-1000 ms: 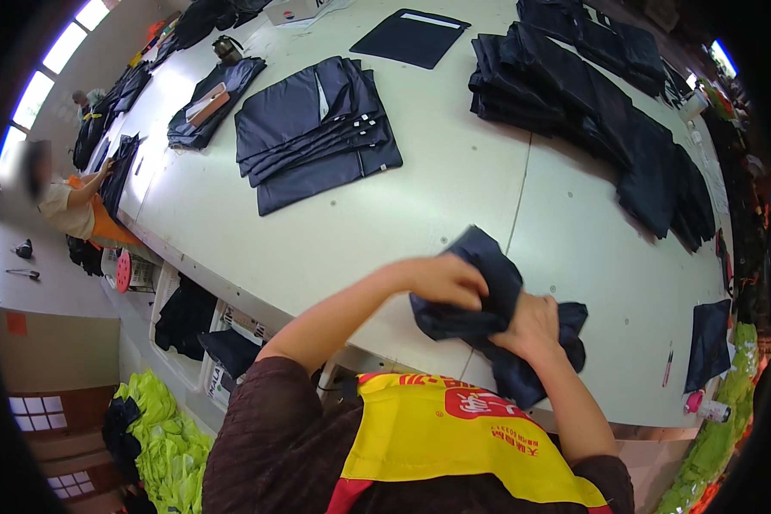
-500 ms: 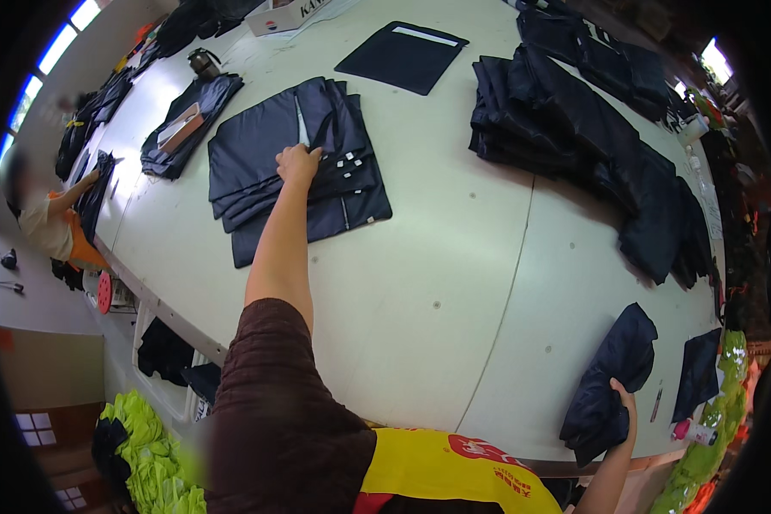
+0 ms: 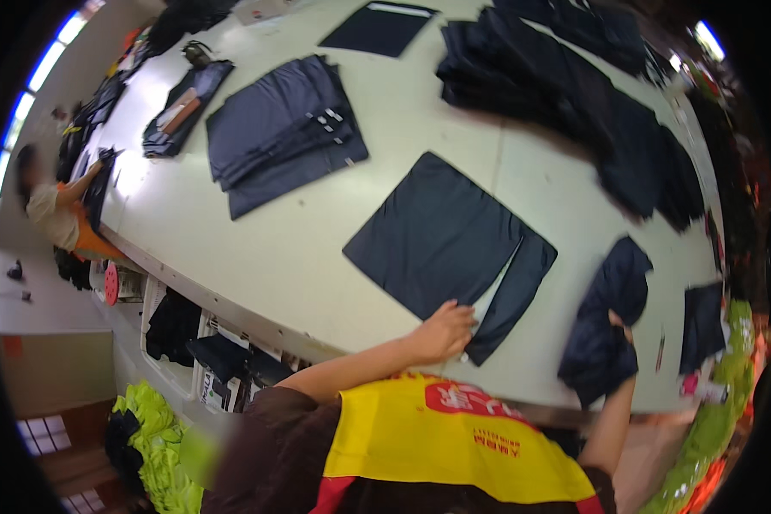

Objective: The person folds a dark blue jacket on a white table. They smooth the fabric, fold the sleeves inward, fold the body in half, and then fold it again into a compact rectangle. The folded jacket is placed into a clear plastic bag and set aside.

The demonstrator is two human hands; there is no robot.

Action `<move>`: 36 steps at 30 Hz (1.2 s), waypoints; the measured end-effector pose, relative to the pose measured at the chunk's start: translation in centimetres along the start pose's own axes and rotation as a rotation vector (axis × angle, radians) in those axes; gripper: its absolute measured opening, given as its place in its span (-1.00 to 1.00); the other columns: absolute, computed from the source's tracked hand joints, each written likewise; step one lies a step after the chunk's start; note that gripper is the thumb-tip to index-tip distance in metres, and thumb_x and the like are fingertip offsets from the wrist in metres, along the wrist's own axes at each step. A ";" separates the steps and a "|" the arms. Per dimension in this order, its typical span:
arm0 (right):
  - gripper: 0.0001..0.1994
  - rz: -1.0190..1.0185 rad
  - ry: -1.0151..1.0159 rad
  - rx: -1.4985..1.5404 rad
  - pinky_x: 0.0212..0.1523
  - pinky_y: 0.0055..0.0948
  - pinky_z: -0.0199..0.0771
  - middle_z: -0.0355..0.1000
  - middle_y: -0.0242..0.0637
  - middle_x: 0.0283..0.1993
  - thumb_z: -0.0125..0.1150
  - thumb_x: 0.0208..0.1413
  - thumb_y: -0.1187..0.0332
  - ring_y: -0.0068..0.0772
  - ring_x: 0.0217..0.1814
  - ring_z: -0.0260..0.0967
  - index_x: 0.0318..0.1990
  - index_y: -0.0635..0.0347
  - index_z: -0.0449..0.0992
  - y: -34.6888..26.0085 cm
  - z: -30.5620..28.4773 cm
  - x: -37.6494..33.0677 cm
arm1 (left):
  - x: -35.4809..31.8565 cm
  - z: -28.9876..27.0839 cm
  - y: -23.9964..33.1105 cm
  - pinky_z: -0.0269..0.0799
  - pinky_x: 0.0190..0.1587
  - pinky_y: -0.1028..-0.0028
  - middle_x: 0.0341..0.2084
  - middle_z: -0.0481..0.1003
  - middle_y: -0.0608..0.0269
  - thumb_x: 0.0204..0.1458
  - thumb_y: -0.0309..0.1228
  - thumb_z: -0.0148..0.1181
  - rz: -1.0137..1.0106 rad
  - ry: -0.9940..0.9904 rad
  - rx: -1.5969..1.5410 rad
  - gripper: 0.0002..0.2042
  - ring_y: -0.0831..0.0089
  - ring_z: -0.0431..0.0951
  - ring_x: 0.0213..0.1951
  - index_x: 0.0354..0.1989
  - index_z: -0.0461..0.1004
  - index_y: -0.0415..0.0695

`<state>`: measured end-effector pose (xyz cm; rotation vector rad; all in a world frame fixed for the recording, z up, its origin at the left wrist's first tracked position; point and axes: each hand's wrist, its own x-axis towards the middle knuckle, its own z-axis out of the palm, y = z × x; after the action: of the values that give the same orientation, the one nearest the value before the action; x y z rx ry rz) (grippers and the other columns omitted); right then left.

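A flat, dark navy fabric piece (image 3: 433,236) with a pale wedge-shaped opening lies on the pale desk (image 3: 283,270). The left hand (image 3: 444,332), fingers curled closed, grips its near edge. Right of the piece, the right hand (image 3: 623,327), mostly hidden, clasps a crumpled navy fabric bundle (image 3: 604,300).

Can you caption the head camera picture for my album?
Left hand at the edge of a dark cloth, right hand gripping a bundle, at a table.

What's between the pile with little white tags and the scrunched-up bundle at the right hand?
A flat dark cloth piece lies on the table between the pile and the bundle, as the head view shows.
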<state>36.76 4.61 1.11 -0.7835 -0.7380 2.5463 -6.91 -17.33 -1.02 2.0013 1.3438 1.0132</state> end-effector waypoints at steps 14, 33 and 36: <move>-0.40 -0.188 0.495 -0.661 -0.04 -0.51 0.39 0.43 -0.32 -0.08 0.38 -0.17 0.31 -0.41 -0.11 0.37 0.08 0.33 0.38 1.2 15.1 1.2 | 2.4 1.9 2.5 0.43 -0.29 0.31 -0.35 0.43 0.19 -0.11 -0.34 0.23 -0.292 0.162 0.646 -0.77 0.22 0.43 -0.25 -0.26 0.46 -0.10; -0.28 0.205 0.062 -1.847 -0.11 -0.29 0.44 0.50 0.04 -0.21 0.43 -0.47 -0.08 -0.03 -0.17 0.47 -0.17 0.33 0.52 2.2 20.0 9.4 | 2.4 -4.8 7.1 0.38 -0.22 0.33 -0.40 0.43 0.06 -0.01 -0.56 0.12 -0.104 0.468 0.267 -0.91 0.11 0.44 -0.28 -0.31 0.43 -0.23; -0.34 0.067 0.184 -1.656 -0.15 -0.33 0.44 0.51 0.05 -0.25 0.46 -0.44 0.00 -0.06 -0.24 0.48 -0.19 0.35 0.54 2.7 16.6 11.2 | 3.0 -5.1 8.0 0.38 -0.23 0.31 -0.38 0.43 0.08 -0.04 -0.57 0.14 0.008 0.386 0.430 -0.88 0.13 0.44 -0.29 -0.30 0.42 -0.21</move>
<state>17.55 1.80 6.73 -1.3511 -2.7170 1.3232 -6.03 -17.46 8.92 2.1849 1.8942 1.2434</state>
